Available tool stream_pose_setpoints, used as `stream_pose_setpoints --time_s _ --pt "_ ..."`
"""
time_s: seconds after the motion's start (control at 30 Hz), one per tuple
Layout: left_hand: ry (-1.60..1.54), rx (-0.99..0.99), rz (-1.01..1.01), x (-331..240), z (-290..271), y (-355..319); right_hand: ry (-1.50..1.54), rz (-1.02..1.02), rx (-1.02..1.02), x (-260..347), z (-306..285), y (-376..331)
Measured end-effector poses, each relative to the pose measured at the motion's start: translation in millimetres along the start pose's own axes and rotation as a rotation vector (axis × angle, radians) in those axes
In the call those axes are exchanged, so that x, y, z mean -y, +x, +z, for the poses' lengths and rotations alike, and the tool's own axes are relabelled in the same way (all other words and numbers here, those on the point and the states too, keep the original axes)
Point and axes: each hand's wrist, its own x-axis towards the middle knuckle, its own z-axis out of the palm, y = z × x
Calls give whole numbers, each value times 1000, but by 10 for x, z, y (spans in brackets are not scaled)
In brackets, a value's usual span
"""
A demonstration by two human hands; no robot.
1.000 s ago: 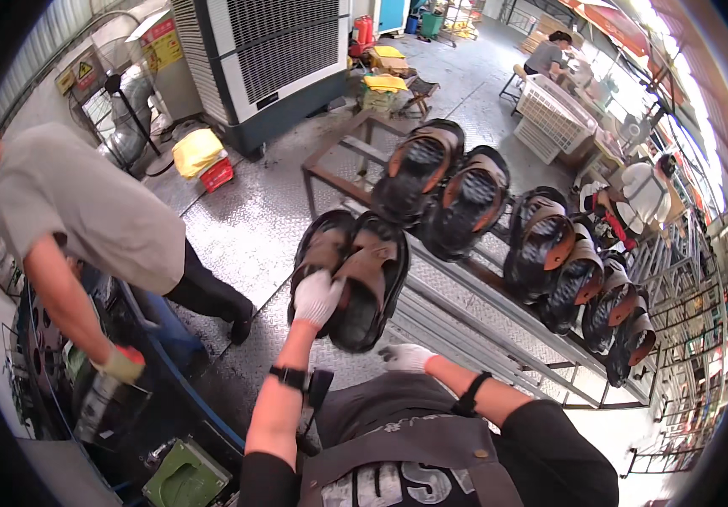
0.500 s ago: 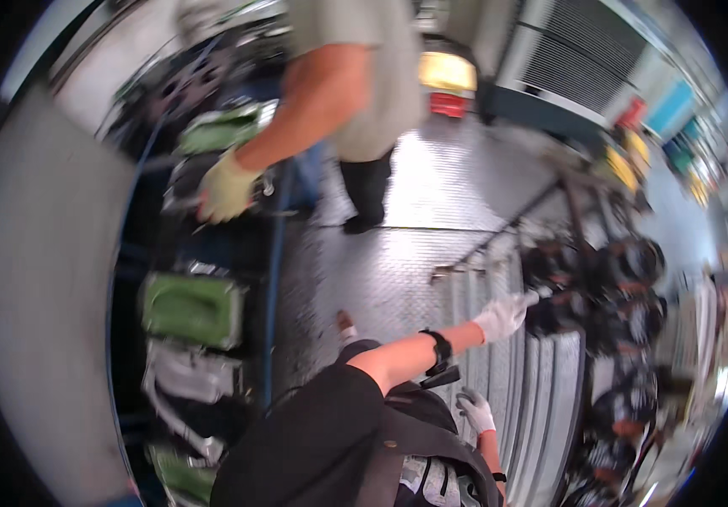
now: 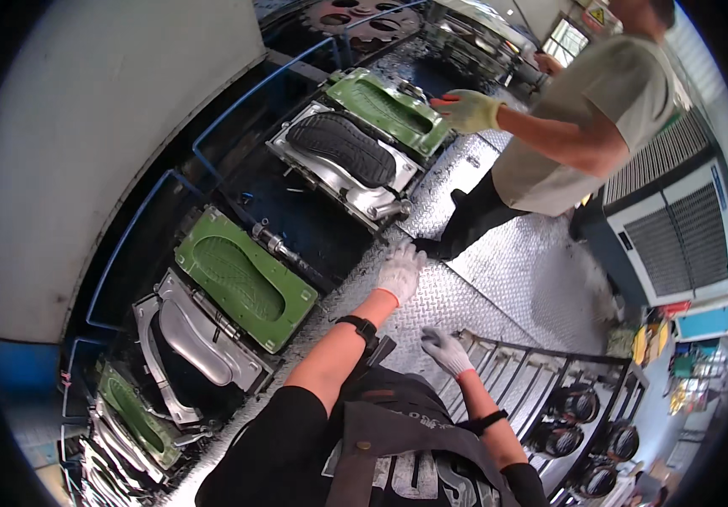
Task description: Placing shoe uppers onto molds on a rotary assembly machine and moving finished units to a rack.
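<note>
Empty and loosely spread, the wearer's left hand (image 3: pixel 401 270) hovers near the silver mould plate (image 3: pixel 368 199) where a black shoe sole (image 3: pixel 340 149) lies; the right hand (image 3: pixel 446 351), half-curled, seems to hold nothing. Around that sole, I'd say, fingers do best kept to its rim, clear of metal edges. Closer by, a green mould (image 3: pixel 298 302) shows a bare, patterned, sole-shaped cavity; dark sandals (image 3: pixel 575 404) sit on the rack (image 3: pixel 601 360).

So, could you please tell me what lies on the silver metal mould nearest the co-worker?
A black, patterned, sole-shaped piece lies on the silver metal mould; the surface beneath is covered from view.
</note>
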Motion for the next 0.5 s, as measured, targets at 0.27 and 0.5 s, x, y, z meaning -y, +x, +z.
stream_pose_setpoints --time_s 0.27,0.5 --pt "-34 691 -234 435 277 -123 194 -407 -329 1207 -749 1483" --pt "-274 774 -948 868 286 -544 -634 -852 -429 2426 -902 2514"
